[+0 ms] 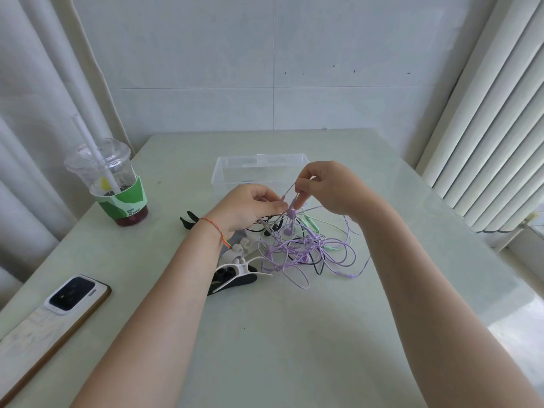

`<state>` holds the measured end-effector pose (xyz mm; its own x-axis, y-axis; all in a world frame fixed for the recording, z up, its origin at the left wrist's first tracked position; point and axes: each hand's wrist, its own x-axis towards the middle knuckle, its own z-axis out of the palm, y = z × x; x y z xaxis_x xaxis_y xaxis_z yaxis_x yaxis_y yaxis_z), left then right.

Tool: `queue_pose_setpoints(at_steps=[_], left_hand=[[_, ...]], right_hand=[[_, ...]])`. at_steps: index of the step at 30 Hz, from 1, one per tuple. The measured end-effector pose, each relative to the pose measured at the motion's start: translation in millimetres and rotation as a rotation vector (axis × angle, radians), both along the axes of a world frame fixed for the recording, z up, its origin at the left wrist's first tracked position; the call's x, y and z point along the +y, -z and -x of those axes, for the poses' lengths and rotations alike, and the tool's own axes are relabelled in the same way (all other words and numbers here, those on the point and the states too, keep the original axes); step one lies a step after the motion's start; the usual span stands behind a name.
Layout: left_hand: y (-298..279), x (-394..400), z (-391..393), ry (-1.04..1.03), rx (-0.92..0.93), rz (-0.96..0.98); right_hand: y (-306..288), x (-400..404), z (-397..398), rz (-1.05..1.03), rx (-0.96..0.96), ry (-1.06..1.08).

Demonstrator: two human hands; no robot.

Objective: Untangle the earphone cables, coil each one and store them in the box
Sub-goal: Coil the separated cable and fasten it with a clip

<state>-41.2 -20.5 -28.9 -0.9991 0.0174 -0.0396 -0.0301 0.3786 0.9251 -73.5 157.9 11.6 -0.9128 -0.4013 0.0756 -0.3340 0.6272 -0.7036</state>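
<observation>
A tangle of earphone cables lies mid-table: purple cable (309, 254), green cable (312, 223) and black cable (319, 267) knotted together. My left hand (250, 209) pinches a purple strand just above the heap. My right hand (326, 187) pinches the same purple cable a little higher, so a short length is lifted between the two hands. Directly behind the hands stands the clear plastic box (235, 172), open; I see no cable inside it.
White and black cable winder clips (235, 270) lie left of the tangle, partly under my left wrist. A plastic cup with a straw (113, 184) stands at the left edge. A phone (56, 313) lies near the front left. Blinds hang on the right.
</observation>
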Motion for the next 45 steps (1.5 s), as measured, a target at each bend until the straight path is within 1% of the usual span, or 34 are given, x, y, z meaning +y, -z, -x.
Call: queue_pose_setpoints(at_steps=[3, 8, 13, 18, 21, 27, 29, 32, 33, 35, 38, 40, 42, 43, 44, 45], left_hand=[[-5, 0, -3, 0.022, -0.015, -0.029], [-8, 4, -8, 0.086, -0.007, 0.005], [-4, 2, -4, 0.122, -0.028, 0.019], [-2, 1, -2, 0.117, -0.048, 0.034], [0, 0, 0, 0.133, -0.063, 0.058], [2, 1, 2, 0.108, -0.153, -0.023], [3, 0, 3, 0.083, -0.149, -0.048], [2, -1, 3, 0.053, -0.099, -0.036], [1, -2, 3, 0.041, -0.079, -0.033], [0, -2, 4, 0.005, -0.035, -0.062], [-3, -2, 6, -0.106, 0.047, -0.127], [-6, -1, 5, -0.192, 0.090, -0.150], [-8, 0, 4, -0.218, 0.104, -0.200], [-9, -1, 4, -0.199, 0.108, -0.210], [-9, -1, 3, -0.161, 0.113, -0.212], [-9, -1, 3, -0.117, 0.123, -0.215]], right_hand=[[3, -1, 3, 0.008, -0.069, 0.036], [8, -2, 7, 0.140, -0.229, 0.058], [13, -1, 11, 0.230, -0.311, 0.040], [16, -2, 11, 0.302, -0.340, 0.050], [17, -5, 11, 0.278, -0.345, 0.055], [17, -9, 8, 0.167, -0.274, 0.072], [15, -7, 7, 0.163, -0.266, 0.039], [10, -2, 6, 0.248, -0.338, -0.054], [8, -1, 5, 0.247, -0.333, -0.049], [6, -1, 7, 0.143, -0.206, 0.066], [4, 4, 12, -0.085, 0.092, 0.316], [5, 12, 12, -0.258, 0.166, 0.442], [7, 15, 9, -0.476, 0.188, 0.474], [8, 14, 8, -0.539, 0.212, 0.449], [9, 11, 8, -0.541, 0.248, 0.399], [8, 8, 8, -0.484, 0.287, 0.332]])
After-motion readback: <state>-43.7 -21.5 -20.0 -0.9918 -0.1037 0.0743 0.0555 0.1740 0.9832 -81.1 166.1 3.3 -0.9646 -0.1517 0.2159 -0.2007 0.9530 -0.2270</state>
